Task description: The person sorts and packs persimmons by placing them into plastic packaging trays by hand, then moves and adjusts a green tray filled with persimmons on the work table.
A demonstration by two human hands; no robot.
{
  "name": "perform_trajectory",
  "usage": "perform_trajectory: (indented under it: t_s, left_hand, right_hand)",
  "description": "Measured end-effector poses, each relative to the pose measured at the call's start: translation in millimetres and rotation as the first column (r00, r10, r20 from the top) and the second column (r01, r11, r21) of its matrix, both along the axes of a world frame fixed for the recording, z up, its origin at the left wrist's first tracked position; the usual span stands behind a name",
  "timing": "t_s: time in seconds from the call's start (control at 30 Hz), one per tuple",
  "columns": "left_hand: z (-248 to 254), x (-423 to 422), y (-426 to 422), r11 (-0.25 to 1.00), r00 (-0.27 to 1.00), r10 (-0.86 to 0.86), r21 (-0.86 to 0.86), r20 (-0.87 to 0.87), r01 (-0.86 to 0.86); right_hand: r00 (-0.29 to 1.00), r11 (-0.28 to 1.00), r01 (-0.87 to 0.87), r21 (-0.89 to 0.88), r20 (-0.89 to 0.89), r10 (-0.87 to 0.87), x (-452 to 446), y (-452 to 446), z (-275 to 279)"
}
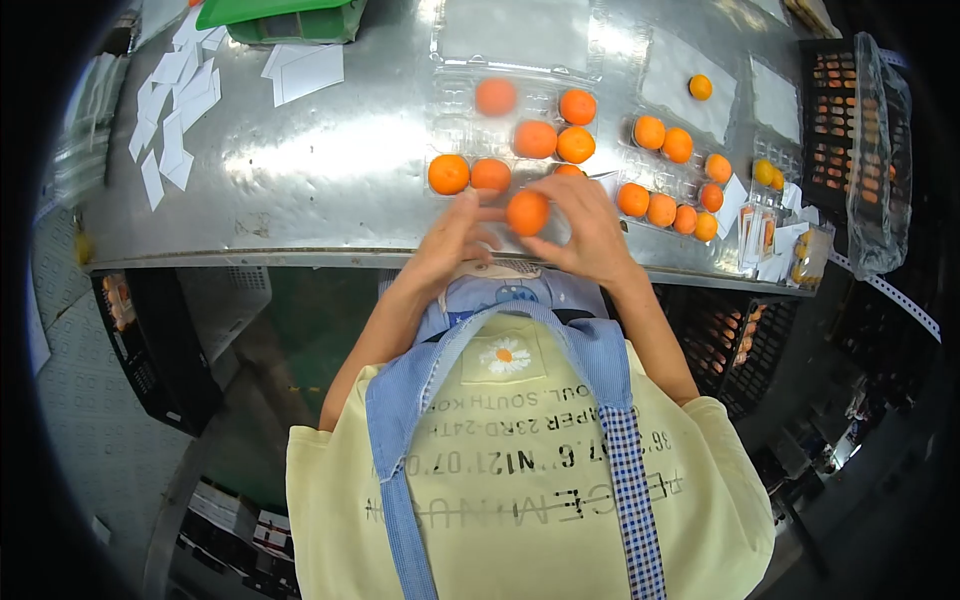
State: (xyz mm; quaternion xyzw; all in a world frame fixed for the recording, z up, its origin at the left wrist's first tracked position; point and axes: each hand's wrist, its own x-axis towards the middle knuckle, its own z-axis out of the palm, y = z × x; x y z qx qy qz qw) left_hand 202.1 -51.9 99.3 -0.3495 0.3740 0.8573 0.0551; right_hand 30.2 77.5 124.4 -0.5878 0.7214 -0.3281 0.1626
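My right hand (588,232) curls its thumb and fingers around an orange (527,213) just above the table's near edge. My left hand (455,242) is on the other side of that fruit, fingers apart and slightly bent; one fingertip reaches close to the orange, and I cannot tell whether it touches. Beyond both hands lies a clear plastic clamshell box (450,130) with several oranges in its cups, among them a front-left orange (448,174). One orange beside my right hand is partly hidden by the fingers. The box's lid (515,35) is folded back, away from me.
Right of the hands, another clear box (672,178) holds several oranges, and a single orange (700,87) sits on its lid. White cards (170,100) are scattered at left near a green-topped container (275,14). A black crate (832,125) of fruit stands far right.
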Motion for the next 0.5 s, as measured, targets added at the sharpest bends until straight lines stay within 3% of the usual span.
perform_trajectory:
  t_s: [0.17,0.5]
  left_hand:
    - [-14,17,-18,0.965,0.971,0.237,-0.118,0.019,-0.233]
    - [-22,33,-20,0.934,0.939,0.339,-0.138,0.049,-0.330]
  right_hand:
    - [0.984,0.993,-0.018,0.114,-0.172,0.038,-23,-1,-13]
    - [0.845,0.910,-0.376,0.176,-0.338,0.414,-47,-31,-30]
